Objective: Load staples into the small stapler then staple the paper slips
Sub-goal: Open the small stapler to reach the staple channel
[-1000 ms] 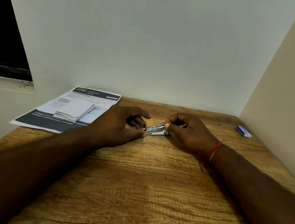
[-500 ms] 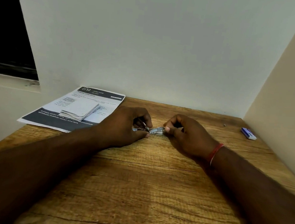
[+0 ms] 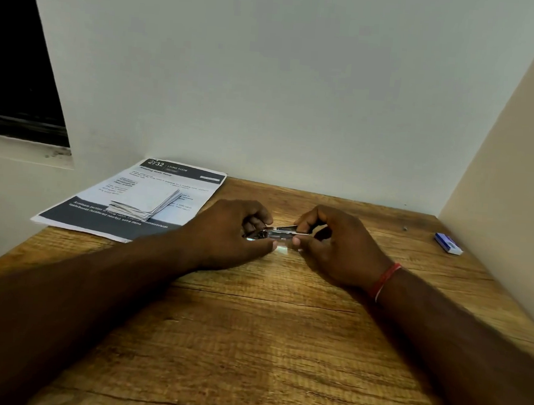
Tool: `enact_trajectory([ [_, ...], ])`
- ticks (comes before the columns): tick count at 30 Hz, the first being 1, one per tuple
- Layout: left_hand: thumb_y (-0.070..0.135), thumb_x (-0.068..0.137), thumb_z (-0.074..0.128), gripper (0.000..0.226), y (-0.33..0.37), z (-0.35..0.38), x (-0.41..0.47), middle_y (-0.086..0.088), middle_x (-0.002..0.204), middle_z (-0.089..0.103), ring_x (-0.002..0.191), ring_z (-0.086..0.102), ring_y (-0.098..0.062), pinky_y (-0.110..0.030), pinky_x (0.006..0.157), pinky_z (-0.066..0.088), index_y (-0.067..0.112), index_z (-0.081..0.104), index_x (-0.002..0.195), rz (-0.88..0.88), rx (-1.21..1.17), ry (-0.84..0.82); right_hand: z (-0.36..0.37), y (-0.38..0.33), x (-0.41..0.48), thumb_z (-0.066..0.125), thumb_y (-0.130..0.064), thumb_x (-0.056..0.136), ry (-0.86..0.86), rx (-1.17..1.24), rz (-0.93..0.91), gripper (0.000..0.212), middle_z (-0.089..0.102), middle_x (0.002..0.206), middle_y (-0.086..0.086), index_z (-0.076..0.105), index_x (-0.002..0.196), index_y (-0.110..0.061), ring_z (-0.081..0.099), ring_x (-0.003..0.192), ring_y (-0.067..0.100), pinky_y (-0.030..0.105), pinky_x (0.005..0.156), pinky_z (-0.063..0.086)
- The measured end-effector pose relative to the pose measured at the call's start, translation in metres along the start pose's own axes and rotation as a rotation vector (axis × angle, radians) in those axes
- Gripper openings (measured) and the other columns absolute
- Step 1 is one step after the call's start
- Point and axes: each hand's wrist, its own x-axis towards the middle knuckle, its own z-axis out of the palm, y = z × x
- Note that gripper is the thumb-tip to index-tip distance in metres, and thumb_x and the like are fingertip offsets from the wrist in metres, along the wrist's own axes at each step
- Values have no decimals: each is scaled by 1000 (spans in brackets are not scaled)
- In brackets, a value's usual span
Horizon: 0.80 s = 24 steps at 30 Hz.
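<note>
A small metal stapler [image 3: 281,232] lies low over the wooden table [image 3: 264,346], held between both hands. My left hand [image 3: 234,235] grips its left end, fingers curled over it. My right hand [image 3: 336,243] pinches its right end between thumb and fingers, where the top arm looks slightly raised. A stack of white paper slips [image 3: 150,202] rests at the back left on a printed sheet [image 3: 104,218]. A small blue and white staple box [image 3: 447,243] lies at the far right near the side wall. Most of the stapler is hidden by my fingers.
White walls close the table at the back and on the right. A dark window opening [image 3: 17,70] is at the upper left. A tiny dark speck [image 3: 405,228] lies near the staple box. A red thread band [image 3: 385,280] circles my right wrist.
The stapler's two arms, spread apart a second ago, have come closer together. Both hands stayed at the same spot on the table, fingers shifting on the stapler.
</note>
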Motion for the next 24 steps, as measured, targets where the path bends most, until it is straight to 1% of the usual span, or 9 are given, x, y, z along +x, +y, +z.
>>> enact_trajectory([
  [3,34,88,92,31,0,-1,0,14,101,76,87,68,5,-5,71,48,34,79,116,-17,-11,-18,-1,2,0,92,-29,89,21,-21,-39,19,79,102,-13,73,90,-29,76,88,2,19,74,62],
  [5,29,87,92,31,1,-3,-1,14,101,77,90,69,6,-4,73,49,35,79,114,-8,-17,-23,-1,2,-1,96,-26,85,50,-7,-82,20,79,103,-13,76,86,-27,76,95,4,21,83,63],
  [7,25,85,94,36,0,-5,-2,14,103,78,95,73,0,-9,78,55,35,78,116,15,-59,-17,-2,0,-2,98,-21,81,87,-1,-132,20,78,102,-11,79,83,-24,76,99,6,20,87,62],
  [11,14,80,101,50,2,-7,-4,9,97,79,90,77,-10,-14,81,60,32,76,119,65,-165,-12,-5,1,-2,101,-14,76,119,-34,-214,21,77,103,-10,82,78,-22,74,102,6,9,86,54],
  [15,12,78,103,49,-1,-6,-2,5,102,83,96,79,-15,-22,87,61,32,80,117,66,-178,-18,-4,3,-2,103,-19,74,64,17,-140,22,76,99,-10,82,74,-22,74,95,7,15,81,61],
  [19,6,78,102,44,-4,-7,0,2,100,85,96,81,-15,-11,82,57,26,82,112,51,-218,-41,-4,2,-2,103,-16,73,45,39,-123,23,77,96,-9,81,75,-21,74,94,6,16,80,61],
  [20,6,78,102,42,-4,-7,-1,3,100,85,96,81,-14,-9,81,56,24,82,111,48,-222,-44,-4,2,-2,104,-17,73,51,44,-113,25,78,95,-8,80,75,-21,75,93,7,19,79,63],
  [23,6,79,101,40,-3,-8,-2,5,97,85,91,80,-9,-8,78,54,23,83,111,36,-218,-49,-2,2,-2,105,-22,72,67,45,-60,30,79,94,-6,76,80,-25,76,88,13,40,79,69],
  [24,7,80,101,39,-2,-9,-2,7,97,85,89,80,-7,-8,78,55,24,83,111,35,-211,-51,-1,3,-2,104,-23,73,64,40,-55,30,79,93,-6,76,82,-26,77,87,13,44,78,69],
])
